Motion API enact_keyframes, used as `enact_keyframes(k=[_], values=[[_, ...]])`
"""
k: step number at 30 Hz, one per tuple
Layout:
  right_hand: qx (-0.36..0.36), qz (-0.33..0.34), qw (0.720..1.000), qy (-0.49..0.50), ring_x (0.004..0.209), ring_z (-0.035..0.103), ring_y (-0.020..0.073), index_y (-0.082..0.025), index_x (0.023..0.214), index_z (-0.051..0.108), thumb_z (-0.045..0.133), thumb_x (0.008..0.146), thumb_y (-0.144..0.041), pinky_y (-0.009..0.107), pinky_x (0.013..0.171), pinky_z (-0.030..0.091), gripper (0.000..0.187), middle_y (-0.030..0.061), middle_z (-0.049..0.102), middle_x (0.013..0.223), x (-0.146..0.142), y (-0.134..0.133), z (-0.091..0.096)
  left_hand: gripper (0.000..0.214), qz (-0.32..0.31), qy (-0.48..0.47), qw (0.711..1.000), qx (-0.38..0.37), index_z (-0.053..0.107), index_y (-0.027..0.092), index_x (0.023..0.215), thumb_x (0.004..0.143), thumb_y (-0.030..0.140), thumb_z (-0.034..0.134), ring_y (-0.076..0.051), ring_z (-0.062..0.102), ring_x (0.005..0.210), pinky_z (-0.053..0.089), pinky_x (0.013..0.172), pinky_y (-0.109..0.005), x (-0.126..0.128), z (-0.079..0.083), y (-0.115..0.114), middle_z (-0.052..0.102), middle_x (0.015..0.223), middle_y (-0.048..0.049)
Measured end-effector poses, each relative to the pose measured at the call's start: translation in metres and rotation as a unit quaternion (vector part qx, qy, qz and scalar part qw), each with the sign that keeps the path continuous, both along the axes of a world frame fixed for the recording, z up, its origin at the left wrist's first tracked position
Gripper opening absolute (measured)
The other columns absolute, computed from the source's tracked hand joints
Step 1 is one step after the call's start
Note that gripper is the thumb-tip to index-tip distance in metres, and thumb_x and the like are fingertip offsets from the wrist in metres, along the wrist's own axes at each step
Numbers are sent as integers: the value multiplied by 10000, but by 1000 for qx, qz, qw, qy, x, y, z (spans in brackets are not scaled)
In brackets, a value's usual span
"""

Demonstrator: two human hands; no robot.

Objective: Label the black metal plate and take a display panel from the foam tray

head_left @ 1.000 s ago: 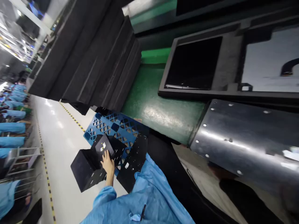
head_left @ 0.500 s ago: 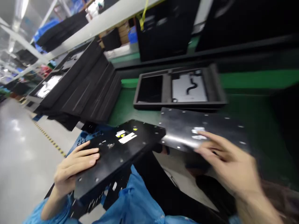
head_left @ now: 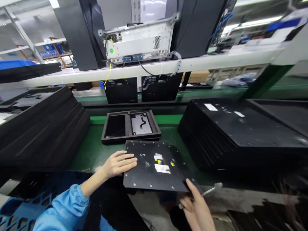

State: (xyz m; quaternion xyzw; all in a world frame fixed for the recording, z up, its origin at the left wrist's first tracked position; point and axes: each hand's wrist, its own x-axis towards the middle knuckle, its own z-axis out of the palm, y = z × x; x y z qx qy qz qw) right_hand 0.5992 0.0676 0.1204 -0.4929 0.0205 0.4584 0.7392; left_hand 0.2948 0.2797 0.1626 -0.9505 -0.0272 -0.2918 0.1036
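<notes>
Whereas half a second earlier the left hand carried one black plate at a tilt off the bench edge and the right hand lay on a second, glossier plate, a single black metal plate (head_left: 155, 166) now lies flat on the green bench mat (head_left: 91, 150) with its near edge overhanging the bench, and the view has swung up to face the shelf. Nearest the camera, the right hand (head_left: 196, 208) grips the plate's near right corner, its fingers closed on the edge with one finger extended along it. The left hand (head_left: 117, 163), in a blue sleeve (head_left: 64, 210), rests with fingers spread and only slightly curled, fingertips on the plate's left edge; it does not clasp the plate. The plate is roughly rectangular, its long axis running left to right across the bench and its top face up. Its surface is matt black with small pale fastener points along the edges, two white labels and a small yellow mark near the centre. Just beyond it lies a dark foam tray (head_left: 131, 126) with two recesses. A stack of black foam trays (head_left: 40, 128) stands to the left, a stack of black plates (head_left: 231, 131) to the right. Farthest back, a white shelf (head_left: 149, 69) carries a grey metal chassis (head_left: 139, 40).
</notes>
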Motion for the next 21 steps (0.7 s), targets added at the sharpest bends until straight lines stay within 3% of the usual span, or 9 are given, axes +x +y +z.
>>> enact_keyframes(k=[3,6,7,9,11,13,15,17,21], values=[[35,33,999,7,413,199,27,-234,841,505,1012,703,-442,152,383,269,565,-163,317,582,-12,8,-9,597,86,14,996,-33,520,291,1618,1059,84,494,-212,526,1542,432,1304,-497,-7,-27,15,689,1523,-48],[-7,82,986,-147,433,315,74,-247,959,564,949,738,-602,201,442,337,569,-152,343,576,-6,19,-12,667,182,56,978,-89,552,346,1597,1022,15,480,-272,373,1639,384,1321,-591,-22,-15,17,512,1695,-48],[-46,98,969,-223,477,438,109,-244,1025,600,917,732,-669,232,491,409,606,-119,461,610,0,21,-12,664,207,62,970,-115,550,347,1601,1032,17,461,-291,321,1661,382,1318,-606,-27,-4,16,445,1739,-57],[-141,141,902,-384,664,644,215,-244,1167,665,830,744,-784,312,623,512,706,-8,688,801,14,23,-7,613,242,56,952,-179,521,324,1623,1075,68,425,-303,277,1676,392,1315,-597,-33,18,12,374,1776,-81],[-221,185,817,-500,747,692,288,-280,1323,690,754,787,-840,357,650,510,777,36,737,855,26,20,1,527,254,28,936,-241,525,295,1611,1115,151,419,-280,340,1651,412,1313,-553,-32,34,7,421,1748,-96],[-248,183,783,-541,635,641,279,-337,1546,580,685,867,-835,350,595,467,849,-10,658,698,31,13,10,446,245,17,928,-279,559,285,1569,1135,254,460,-263,415,1610,429,1308,-526,-20,37,3,483,1704,-97],[-198,140,819,-520,612,623,263,-329,1657,452,649,926,-792,358,624,507,887,-33,610,660,32,2,16,434,230,43,928,-290,565,275,1558,1134,345,505,-271,439,1594,436,1302,-528,3,30,0,490,1699,-108],[-130,113,858,-483,699,659,256,-288,1584,545,647,950,-757,370,728,565,795,8,665,772,30,-10,16,478,221,90,929,-283,542,266,1577,1127,426,531,-294,425,1602,395,1317,-572,33,20,-1,470,1715,-116],[-129,136,875,-446,698,585,196,-241,1319,708,679,969,-710,303,696,537,586,27,647,869,17,-42,-3,596,217,142,934,-247,499,191,1607,1115,526,523,-344,401,1604,325,1327,-591,105,10,11,438,1731,-153]])
